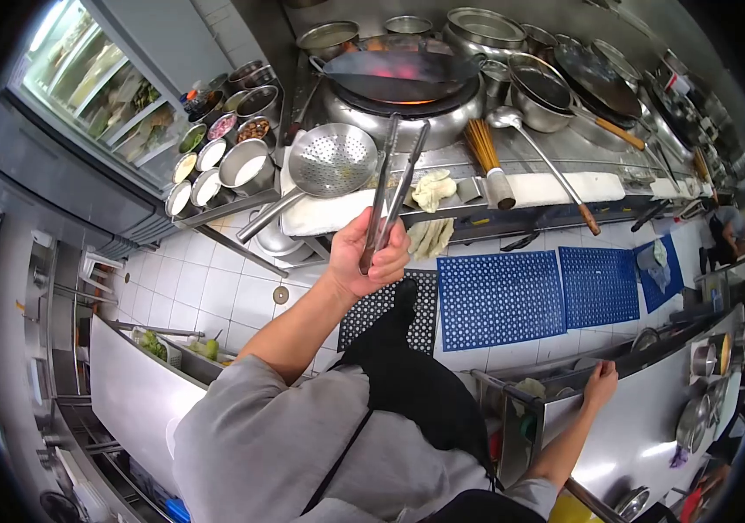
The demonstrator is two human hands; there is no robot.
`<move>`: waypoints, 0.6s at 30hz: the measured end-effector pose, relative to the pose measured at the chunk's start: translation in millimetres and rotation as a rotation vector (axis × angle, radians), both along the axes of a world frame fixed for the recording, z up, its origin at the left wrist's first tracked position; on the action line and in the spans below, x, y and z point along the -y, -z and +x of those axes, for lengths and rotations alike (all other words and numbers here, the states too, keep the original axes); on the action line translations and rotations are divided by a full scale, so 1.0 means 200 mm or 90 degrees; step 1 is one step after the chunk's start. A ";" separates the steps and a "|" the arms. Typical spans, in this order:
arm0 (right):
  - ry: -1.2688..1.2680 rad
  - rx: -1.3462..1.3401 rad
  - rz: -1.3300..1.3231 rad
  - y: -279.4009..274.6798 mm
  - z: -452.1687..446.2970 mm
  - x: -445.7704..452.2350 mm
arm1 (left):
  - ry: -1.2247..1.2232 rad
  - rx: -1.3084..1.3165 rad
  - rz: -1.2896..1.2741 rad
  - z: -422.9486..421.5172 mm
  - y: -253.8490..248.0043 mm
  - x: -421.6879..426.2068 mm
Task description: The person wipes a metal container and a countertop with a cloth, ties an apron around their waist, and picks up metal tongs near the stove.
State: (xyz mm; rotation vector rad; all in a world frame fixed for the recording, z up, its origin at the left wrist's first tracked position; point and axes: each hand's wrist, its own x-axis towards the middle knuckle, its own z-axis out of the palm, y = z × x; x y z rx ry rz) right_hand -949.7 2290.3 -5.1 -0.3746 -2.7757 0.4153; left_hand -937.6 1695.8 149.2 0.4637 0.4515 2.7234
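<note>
Tongs stand upright in the left hand, in front of the stove, with the fingers clamped round their lower end; the two arms of the tongs are apart, one tip pointing to 12 o'clock and the other toward 1. Between 4 and 5 o'clock from them, the right hand is at the edge of a steel counter, its fingers bent; I cannot tell whether they hold anything. At 12 o'clock from the tongs a dark wok sits over a burner, a pink glow on its surface and orange showing beneath its near rim. Just beside the tongs at 10 o'clock lies a strainer full of small holes, its handle running down toward 7 o'clock across a white towel. Farther out at 9 o'clock are metal pots, several with white contents, and beyond them toward 10 is a fridge with a lit glass front. At 3 o'clock a pale yellow cloth lies crumpled near the tongs. Between 2 and 3 a brush rests with its bristles up, and next to it is a ladle whose long handle slants toward 5 o'clock, past the counter's front edge. Blue mats cover the floor toward 4 o'clock, and another person is well apart at 3.
</note>
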 end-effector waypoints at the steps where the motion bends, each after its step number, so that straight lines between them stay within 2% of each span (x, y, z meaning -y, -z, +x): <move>1: 0.005 0.008 0.007 -0.02 0.01 0.02 | 0.003 0.000 -0.002 0.00 -0.01 -0.01; 18: -0.030 -0.022 0.056 0.02 0.01 -0.02 | 0.011 0.034 -0.013 0.02 -0.02 -0.03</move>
